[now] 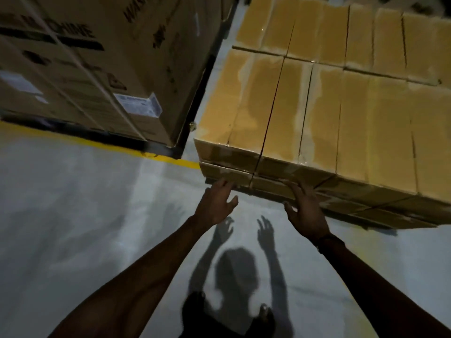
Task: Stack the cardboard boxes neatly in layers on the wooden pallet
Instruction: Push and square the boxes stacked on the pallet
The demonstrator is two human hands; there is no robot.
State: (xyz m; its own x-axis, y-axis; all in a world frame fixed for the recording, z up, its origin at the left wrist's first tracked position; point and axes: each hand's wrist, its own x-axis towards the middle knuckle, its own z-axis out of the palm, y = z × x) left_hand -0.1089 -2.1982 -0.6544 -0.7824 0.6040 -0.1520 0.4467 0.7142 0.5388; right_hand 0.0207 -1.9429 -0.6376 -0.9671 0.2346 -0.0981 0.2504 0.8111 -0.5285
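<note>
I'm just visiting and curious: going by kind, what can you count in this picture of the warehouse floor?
Stacks of tan cardboard boxes: 1 (single boxes too tightly packed to count)
Large printed cartons: 1
Yellow floor lines: 1
Hands: 2, left hand and right hand, both open at the stack's lower edge
Total: 5
</note>
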